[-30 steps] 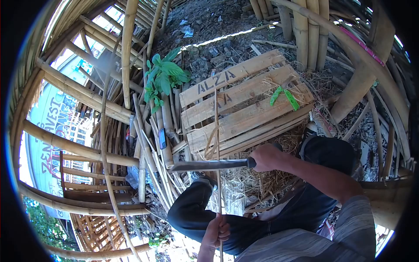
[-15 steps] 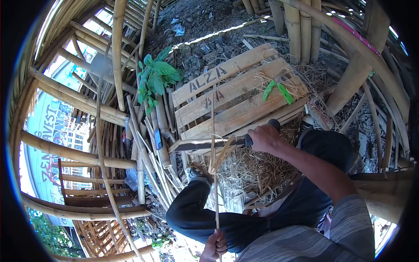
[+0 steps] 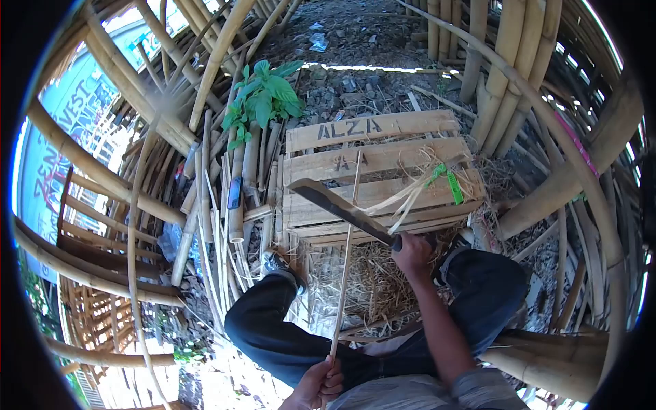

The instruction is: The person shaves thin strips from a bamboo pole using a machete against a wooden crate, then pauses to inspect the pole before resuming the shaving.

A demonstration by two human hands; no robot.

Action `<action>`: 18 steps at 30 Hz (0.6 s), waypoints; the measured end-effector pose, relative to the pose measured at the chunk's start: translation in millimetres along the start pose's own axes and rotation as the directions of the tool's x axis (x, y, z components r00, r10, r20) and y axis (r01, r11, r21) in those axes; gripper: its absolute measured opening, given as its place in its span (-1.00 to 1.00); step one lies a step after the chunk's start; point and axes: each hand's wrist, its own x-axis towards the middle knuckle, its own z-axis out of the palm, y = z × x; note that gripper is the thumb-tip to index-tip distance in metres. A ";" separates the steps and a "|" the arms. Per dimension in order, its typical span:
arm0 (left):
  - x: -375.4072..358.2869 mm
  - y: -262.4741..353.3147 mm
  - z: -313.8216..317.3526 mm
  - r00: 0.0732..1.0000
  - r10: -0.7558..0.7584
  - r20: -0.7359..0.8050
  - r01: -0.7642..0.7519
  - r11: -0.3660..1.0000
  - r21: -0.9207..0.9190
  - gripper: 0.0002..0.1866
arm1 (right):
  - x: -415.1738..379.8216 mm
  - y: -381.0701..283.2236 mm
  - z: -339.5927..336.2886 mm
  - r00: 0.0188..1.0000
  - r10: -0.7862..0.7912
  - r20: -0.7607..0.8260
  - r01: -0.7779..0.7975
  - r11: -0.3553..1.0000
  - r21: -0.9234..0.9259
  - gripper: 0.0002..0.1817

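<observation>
Your left grip (image 3: 322, 384) is closed, fingers curled round the near end of a thin bamboo strip (image 3: 344, 283), with no gap showing between fingers and strip. From that grip the strip's long axis runs forward, away from you, leaning slightly to the right, and its far end lies over a slatted wooden crate (image 3: 304, 203).

Your right grip (image 3: 413, 253) is ahead of the left one and to its right, wrapped fully round the handle of a long knife (image 3: 328, 200). From there the blade points forward and left, so it crosses the strip at a broad angle. That crossing is the relation to mind: it lies ahead of your left grip and to the left of your right one, clearly nearer the right. You cannot tell from this view whether the edge touches the strip or only passes over it.

Pale shavings (image 3: 408, 205) spread just beyond your right grip, with a green item (image 3: 454, 186) past them on the crate. Loose straw (image 3: 379, 283) lies between your two grips, on the ground.
</observation>
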 end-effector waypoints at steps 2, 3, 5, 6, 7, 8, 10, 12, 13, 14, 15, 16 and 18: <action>5.9 7.1 -2.2 0.994 -0.007 0.107 0.000 0.997 0.073 -0.62 | -13.0 -13.2 12.1 0.976 0.196 -0.090 -0.199 0.980 -0.024 -0.72; 5.6 7.6 -7.3 0.985 -0.024 0.172 -0.006 0.985 0.172 -0.62 | -19.7 -17.9 11.9 0.982 0.172 -0.078 -0.175 0.984 -0.034 -0.72; 13.1 4.4 -17.7 0.987 0.058 0.147 -0.084 0.981 0.176 -0.64 | -28.5 -28.6 13.4 0.972 0.233 -0.020 -0.234 0.969 -0.078 -0.78; 14.6 6.4 -19.3 0.988 0.125 0.095 -0.151 0.927 0.344 -0.65 | -34.5 -25.8 17.8 0.985 0.162 -0.053 -0.167 0.980 -0.105 -0.73; 16.7 9.1 -23.7 0.979 0.196 0.051 -0.195 0.839 0.508 -0.66 | -39.9 -27.3 21.5 0.987 0.153 -0.047 -0.157 0.983 -0.100 -0.73; 26.0 11.2 -39.6 0.966 0.252 0.058 -0.232 0.746 0.625 -0.67 | -44.9 -28.6 25.1 0.983 0.181 -0.020 -0.181 0.983 -0.027 -0.71; 24.7 21.7 -42.2 0.902 0.425 0.076 -0.289 0.464 0.837 -0.68 | -48.0 -22.4 33.8 0.988 0.156 -0.023 -0.154 0.985 0.081 -0.70; 26.2 38.5 -40.7 0.823 0.556 0.114 -0.196 0.090 0.976 -0.68 | -47.3 -22.0 28.4 0.987 0.157 0.030 -0.158 0.987 0.038 -0.71; 27.0 42.5 -34.0 0.821 0.560 0.111 -0.199 0.098 0.975 -0.68 | -44.4 -25.1 23.9 0.982 0.169 0.081 -0.170 0.985 -0.001 -0.72; 29.6 45.7 -24.6 0.752 0.631 0.193 -0.208 -0.051 0.977 -0.67 | -40.4 -24.2 24.4 0.938 0.277 0.206 -0.296 0.953 0.066 -0.73; 32.7 49.0 -14.3 0.675 0.682 0.282 -0.199 -0.200 0.959 -0.64 | -35.9 -28.6 18.9 0.940 0.272 0.206 -0.290 0.955 0.066 -0.73; 38.4 51.9 -3.8 0.592 0.737 0.328 -0.175 -0.280 0.944 -0.63 | -32.8 -35.3 7.7 0.926 0.292 0.239 -0.317 0.945 0.078 -0.74; 58.4 62.5 15.0 0.452 0.796 0.402 -0.201 -0.348 0.916 -0.59 | -32.3 -35.9 2.6 0.925 0.289 0.246 -0.324 0.938 0.119 -0.75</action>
